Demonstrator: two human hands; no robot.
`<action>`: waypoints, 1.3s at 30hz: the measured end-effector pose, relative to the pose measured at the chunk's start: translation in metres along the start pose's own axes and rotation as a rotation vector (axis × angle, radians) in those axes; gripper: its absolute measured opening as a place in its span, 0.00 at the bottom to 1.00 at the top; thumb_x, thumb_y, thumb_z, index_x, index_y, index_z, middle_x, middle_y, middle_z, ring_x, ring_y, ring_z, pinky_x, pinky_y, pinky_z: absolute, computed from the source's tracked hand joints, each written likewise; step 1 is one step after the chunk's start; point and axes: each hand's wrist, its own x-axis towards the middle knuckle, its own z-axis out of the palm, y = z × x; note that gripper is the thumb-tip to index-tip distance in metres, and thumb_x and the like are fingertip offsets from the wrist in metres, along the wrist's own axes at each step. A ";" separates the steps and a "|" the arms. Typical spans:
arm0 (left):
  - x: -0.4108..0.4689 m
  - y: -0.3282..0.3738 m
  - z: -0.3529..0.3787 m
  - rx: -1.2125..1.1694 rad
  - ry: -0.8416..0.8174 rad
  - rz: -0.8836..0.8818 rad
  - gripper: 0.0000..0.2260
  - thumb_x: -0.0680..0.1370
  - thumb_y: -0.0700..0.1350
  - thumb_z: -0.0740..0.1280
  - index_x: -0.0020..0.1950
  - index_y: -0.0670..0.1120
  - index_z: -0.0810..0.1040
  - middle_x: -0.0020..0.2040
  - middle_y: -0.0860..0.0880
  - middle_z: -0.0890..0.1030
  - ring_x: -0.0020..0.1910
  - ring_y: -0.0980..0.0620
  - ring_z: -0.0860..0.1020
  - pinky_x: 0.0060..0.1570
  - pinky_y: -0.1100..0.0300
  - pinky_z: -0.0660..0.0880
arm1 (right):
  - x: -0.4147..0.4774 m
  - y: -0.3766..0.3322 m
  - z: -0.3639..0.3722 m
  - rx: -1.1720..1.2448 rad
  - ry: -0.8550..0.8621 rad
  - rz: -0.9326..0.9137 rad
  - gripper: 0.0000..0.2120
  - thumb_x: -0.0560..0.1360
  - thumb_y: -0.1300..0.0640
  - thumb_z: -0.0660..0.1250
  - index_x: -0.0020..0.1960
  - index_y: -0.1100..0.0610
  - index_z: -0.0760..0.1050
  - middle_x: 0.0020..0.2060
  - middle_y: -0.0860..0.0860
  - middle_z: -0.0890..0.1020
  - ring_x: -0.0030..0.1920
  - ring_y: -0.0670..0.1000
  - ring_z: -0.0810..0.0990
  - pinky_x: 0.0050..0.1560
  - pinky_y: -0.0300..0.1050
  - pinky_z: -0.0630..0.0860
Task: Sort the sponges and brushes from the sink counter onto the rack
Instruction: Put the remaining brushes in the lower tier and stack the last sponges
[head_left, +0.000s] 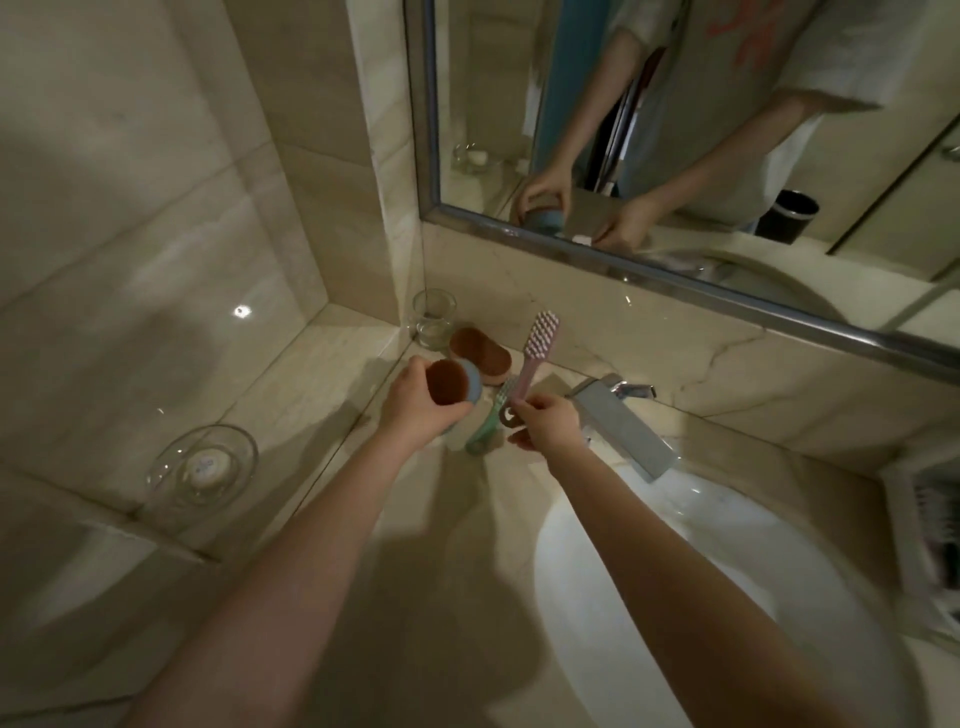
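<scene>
Pick-up step, both hands loaded at the back left of the counter (358, 374). Left hand (415, 410): fingers curled round a round sponge (452, 387), brown pad facing the camera, blue backing at its right edge, lifted off the stone. Right hand (545, 426): thumb and fingers pinch the lower handle of a pink brush (540, 338), held near upright, pale bristle head at top, tilted slightly right. On the counter: a green brush (491, 421) lying between the two hands, its looped handle end nearest the camera, and a second sponge (480, 356), brown top over a pinkish base, just beside a drinking glass (434, 319). The rack (906, 530) sits at the far right edge, white, across the basin (675, 571) and well apart from both hands; contents too blurred to tell. Judgement: early in the sort. Next move calls for carrying both items right, past the tap (623, 426), with the long brush kept clear of the spout, then setting sponge and brush in separate places.
</scene>
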 end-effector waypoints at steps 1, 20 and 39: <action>-0.005 0.009 0.000 -0.049 0.021 0.018 0.29 0.65 0.50 0.77 0.61 0.47 0.67 0.59 0.47 0.74 0.57 0.46 0.74 0.53 0.56 0.71 | -0.006 -0.004 -0.008 0.037 0.012 -0.031 0.04 0.78 0.58 0.65 0.48 0.59 0.78 0.40 0.55 0.81 0.30 0.49 0.79 0.29 0.39 0.76; -0.112 0.186 0.113 -0.387 -0.173 0.247 0.30 0.67 0.54 0.75 0.63 0.49 0.64 0.60 0.49 0.72 0.57 0.50 0.72 0.56 0.53 0.73 | -0.119 0.024 -0.234 0.237 0.176 -0.291 0.07 0.79 0.64 0.61 0.44 0.58 0.76 0.38 0.53 0.81 0.37 0.49 0.79 0.44 0.43 0.78; -0.213 0.238 0.275 -0.360 -0.321 0.196 0.23 0.70 0.53 0.73 0.53 0.47 0.63 0.53 0.48 0.72 0.51 0.49 0.74 0.49 0.57 0.70 | -0.176 0.192 -0.367 0.197 0.116 -0.172 0.09 0.77 0.66 0.64 0.51 0.73 0.75 0.39 0.55 0.82 0.33 0.44 0.81 0.42 0.39 0.79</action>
